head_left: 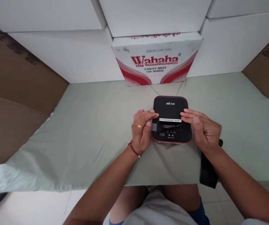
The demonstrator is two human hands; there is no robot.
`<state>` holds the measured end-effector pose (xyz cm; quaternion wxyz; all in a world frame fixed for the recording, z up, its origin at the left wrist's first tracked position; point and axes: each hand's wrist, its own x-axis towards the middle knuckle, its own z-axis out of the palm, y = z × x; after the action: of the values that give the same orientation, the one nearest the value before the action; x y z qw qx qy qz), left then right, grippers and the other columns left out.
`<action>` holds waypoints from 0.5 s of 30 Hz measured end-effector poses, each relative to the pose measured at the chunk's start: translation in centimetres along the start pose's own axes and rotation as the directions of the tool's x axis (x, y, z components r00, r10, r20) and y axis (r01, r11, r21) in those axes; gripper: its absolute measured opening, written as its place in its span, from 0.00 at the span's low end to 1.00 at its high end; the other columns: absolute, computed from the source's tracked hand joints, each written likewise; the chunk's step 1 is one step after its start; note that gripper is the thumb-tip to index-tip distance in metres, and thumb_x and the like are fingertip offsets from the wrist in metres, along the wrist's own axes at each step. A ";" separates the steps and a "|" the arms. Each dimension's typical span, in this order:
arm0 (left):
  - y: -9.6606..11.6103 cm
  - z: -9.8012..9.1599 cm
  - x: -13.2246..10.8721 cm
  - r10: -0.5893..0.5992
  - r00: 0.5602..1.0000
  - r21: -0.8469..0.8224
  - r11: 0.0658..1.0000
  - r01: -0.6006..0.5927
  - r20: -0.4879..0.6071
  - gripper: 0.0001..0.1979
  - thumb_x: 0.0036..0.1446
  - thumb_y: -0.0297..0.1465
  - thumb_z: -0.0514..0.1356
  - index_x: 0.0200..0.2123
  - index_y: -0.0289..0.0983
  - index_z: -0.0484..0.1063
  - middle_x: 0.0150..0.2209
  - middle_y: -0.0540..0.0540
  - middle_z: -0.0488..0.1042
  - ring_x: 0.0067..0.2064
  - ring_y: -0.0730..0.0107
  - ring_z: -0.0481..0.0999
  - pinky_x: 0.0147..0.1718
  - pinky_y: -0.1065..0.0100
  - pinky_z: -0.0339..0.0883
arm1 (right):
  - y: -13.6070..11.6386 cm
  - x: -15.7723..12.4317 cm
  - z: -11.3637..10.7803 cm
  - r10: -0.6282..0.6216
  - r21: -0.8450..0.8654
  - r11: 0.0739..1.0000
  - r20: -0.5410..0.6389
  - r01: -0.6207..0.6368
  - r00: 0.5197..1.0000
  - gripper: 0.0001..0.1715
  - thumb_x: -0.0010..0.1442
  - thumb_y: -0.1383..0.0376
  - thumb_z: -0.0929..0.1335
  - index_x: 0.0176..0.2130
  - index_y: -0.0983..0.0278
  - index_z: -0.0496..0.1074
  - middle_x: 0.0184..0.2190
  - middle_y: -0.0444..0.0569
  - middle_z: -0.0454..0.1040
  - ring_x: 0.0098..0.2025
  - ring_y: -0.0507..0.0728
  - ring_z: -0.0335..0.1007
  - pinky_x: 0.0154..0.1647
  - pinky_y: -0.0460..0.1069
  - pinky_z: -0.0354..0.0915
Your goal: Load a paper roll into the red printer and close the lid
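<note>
One black device point(171, 118) with a red rim is seen at centre. Two hands are counted: the left hand point(142, 131) at nine o'clock of it, the right hand point(202, 129) at three o'clock. One printed carton point(156, 59) is seen at twelve o'clock. One ring point(139, 125) and one red wrist cord point(134, 150) are worn.

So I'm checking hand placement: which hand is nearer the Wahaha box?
Neither clearly: both sit level, well short of the Wahaha box. Left hand touches the black device's left edge; right hand touches its right edge.
</note>
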<state>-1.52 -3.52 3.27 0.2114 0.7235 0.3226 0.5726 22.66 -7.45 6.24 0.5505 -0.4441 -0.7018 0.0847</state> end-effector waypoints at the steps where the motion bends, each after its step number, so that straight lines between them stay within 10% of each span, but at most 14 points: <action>1: -0.1 0.2 0.0 -0.007 1.000 -0.027 1.000 0.007 -0.009 0.16 0.78 0.38 0.51 0.56 0.46 0.77 0.49 0.47 0.85 0.58 0.60 0.81 0.66 0.52 0.64 | 0.0 0.1 -0.1 0.001 -0.001 1.000 0.005 -0.001 1.000 0.21 0.76 0.70 0.64 0.47 0.58 0.86 0.46 0.51 0.89 0.55 0.62 0.85 0.59 0.61 0.77; 7: -0.8 0.9 -0.4 -0.200 0.980 -0.342 0.922 0.181 -0.020 0.15 0.67 0.38 0.67 0.55 0.45 0.77 0.49 0.46 0.81 0.56 0.59 0.79 0.62 0.56 0.69 | -0.9 0.1 -0.9 -0.068 0.059 0.997 0.218 0.056 0.973 0.25 0.79 0.57 0.60 0.62 0.58 0.80 0.55 0.54 0.85 0.64 0.66 0.77 0.69 0.69 0.66; 15: -1.3 1.7 -0.1 -0.459 0.885 -0.686 0.618 0.384 0.081 0.39 0.51 0.38 0.74 0.66 0.55 0.68 0.68 0.49 0.70 0.73 0.54 0.65 0.75 0.52 0.54 | -1.8 -0.8 -1.2 -0.220 0.052 0.975 0.203 0.214 0.954 0.26 0.79 0.56 0.60 0.45 0.57 0.86 0.40 0.53 0.81 0.59 0.65 0.71 0.68 0.65 0.66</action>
<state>-0.17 -2.59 1.94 0.5744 0.4665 0.2593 0.6207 22.67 -9.56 7.19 0.4865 -0.3449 -0.7987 0.0798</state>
